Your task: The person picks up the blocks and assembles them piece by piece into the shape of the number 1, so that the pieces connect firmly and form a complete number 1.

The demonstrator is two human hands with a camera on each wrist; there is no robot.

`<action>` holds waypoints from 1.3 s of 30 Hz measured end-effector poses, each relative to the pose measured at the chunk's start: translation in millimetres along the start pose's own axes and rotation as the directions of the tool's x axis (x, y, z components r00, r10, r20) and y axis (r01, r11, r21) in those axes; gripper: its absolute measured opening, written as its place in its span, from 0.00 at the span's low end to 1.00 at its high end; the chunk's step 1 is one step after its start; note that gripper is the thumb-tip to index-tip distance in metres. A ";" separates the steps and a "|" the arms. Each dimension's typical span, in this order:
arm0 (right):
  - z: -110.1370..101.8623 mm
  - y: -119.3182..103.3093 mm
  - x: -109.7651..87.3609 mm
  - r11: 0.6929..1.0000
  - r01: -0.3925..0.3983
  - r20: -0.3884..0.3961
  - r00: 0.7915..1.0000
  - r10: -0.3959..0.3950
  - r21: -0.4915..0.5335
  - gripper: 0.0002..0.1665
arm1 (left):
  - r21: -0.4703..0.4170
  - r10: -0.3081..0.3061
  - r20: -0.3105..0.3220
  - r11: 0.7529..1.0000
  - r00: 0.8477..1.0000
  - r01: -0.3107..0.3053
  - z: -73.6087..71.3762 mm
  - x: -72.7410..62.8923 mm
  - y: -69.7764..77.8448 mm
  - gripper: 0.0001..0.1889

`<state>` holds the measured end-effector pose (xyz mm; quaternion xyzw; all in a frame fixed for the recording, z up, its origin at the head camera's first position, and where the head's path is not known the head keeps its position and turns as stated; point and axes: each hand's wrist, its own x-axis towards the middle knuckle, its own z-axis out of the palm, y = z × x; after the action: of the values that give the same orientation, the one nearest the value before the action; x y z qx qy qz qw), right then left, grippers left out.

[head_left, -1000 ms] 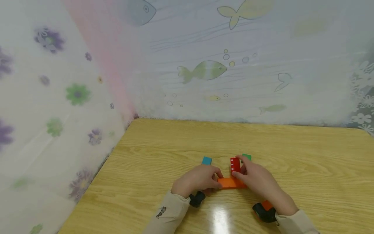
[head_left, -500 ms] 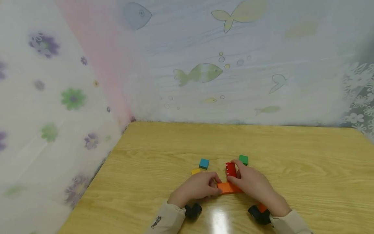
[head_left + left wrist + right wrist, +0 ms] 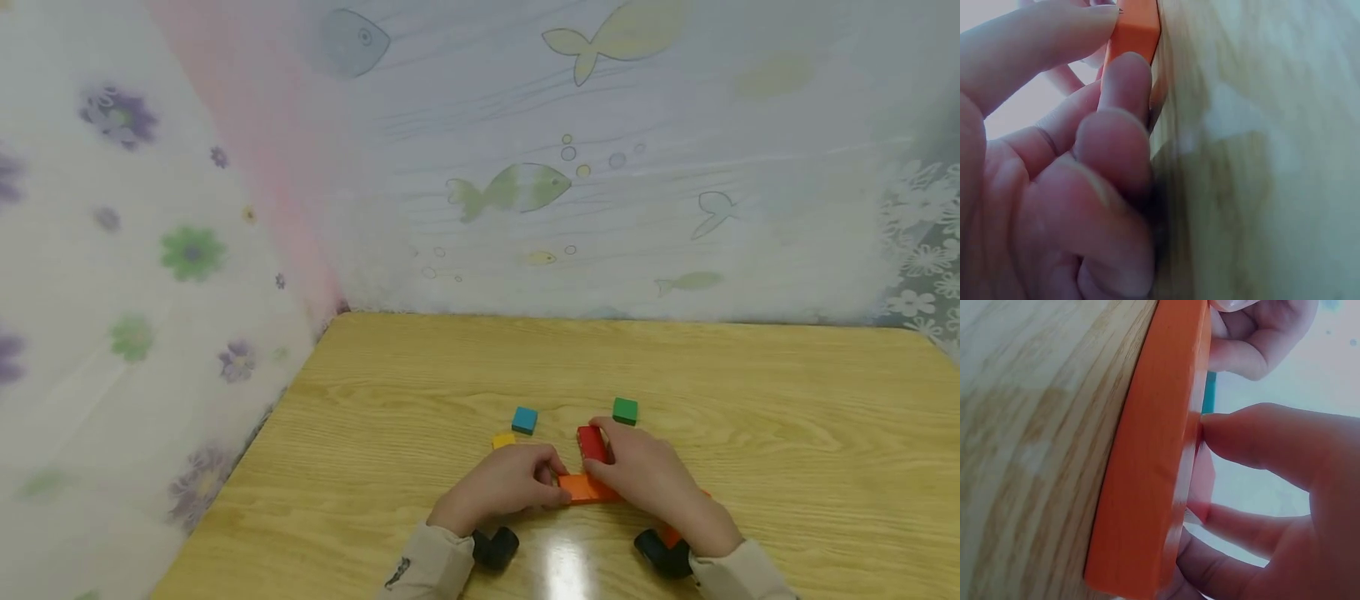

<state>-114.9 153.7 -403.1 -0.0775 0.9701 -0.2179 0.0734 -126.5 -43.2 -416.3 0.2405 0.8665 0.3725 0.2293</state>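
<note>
The orange block (image 3: 588, 489) lies on the table (image 3: 420, 375), its left end pinched in the fingers of my left hand (image 3: 506, 481). Just beyond it, my right hand (image 3: 654, 473) holds the red block (image 3: 592, 443) between its fingers. Farther out sit 3 more: blue block (image 3: 525, 421), yellow block (image 3: 503, 441), green block (image 3: 625, 411).

soft light | white glare on near tabletop (image 3: 450, 375) | wrist views hazy, backgrounds washed-out

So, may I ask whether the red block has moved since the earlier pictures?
Yes: in the head view, the red block has shifted slightly away from the table's far edge.
</note>
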 end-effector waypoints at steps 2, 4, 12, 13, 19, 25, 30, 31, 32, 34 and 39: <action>0.1 -0.5 0.4 1.000 -0.004 0.004 1.000 0.004 0.001 0.33 | -0.003 0.003 0.004 1.000 1.000 -0.003 -0.4 0.2 0.4 0.10; 0.3 -0.4 0.7 1.000 -0.005 0.007 1.000 0.005 0.003 0.33 | -0.011 0.007 0.009 1.000 1.000 -0.007 -0.6 0.8 0.3 0.10; 0.8 2.2 1.9 1.000 0.002 0.004 1.000 -0.002 0.012 0.34 | -0.014 0.016 0.034 1.000 0.999 -0.015 -2.0 4.5 -2.0 0.10; -0.2 2.9 2.0 1.000 0.001 0.014 1.000 -0.001 0.026 0.35 | -0.022 0.015 0.038 1.000 0.999 -0.014 -2.2 4.7 -1.9 0.10; -5.1 7.0 2.4 0.990 0.019 0.073 0.997 -0.029 0.136 0.35 | -0.048 0.007 0.042 0.999 0.999 -0.005 -2.7 5.0 -3.3 0.10; -5.7 8.2 2.3 0.984 0.039 0.103 0.993 -0.057 0.173 0.34 | -0.042 -0.001 0.045 0.999 0.999 0.003 -2.8 4.0 -3.5 0.11; -5.9 7.9 2.6 0.982 0.039 0.104 0.993 -0.059 0.183 0.34 | -0.057 -0.001 0.049 0.998 0.999 0.004 -4.1 3.4 -2.4 0.11; -6.2 7.9 2.6 0.982 0.040 0.101 0.993 -0.059 0.182 0.34 | -0.059 0.000 0.049 0.998 0.999 0.003 -4.2 3.5 -2.5 0.11; -6.4 8.0 2.5 0.983 0.040 0.099 0.993 -0.059 0.182 0.34 | -0.060 0.001 0.049 0.998 0.999 0.002 -4.3 3.5 -2.5 0.11; -7.2 8.2 2.1 0.984 0.042 0.095 0.994 -0.059 0.174 0.34 | -0.059 0.002 0.049 0.998 0.999 0.001 -4.5 3.7 -2.6 0.11; -9.7 9.5 0.7 0.983 0.044 0.098 0.993 -0.062 0.176 0.35 | -0.059 0.010 0.053 0.998 0.999 -0.007 -4.6 4.0 -3.2 0.11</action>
<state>-118.5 166.0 -398.6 -0.1076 0.9400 -0.2991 0.1241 -133.1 -45.2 -416.8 0.2471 0.8477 0.3923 0.2578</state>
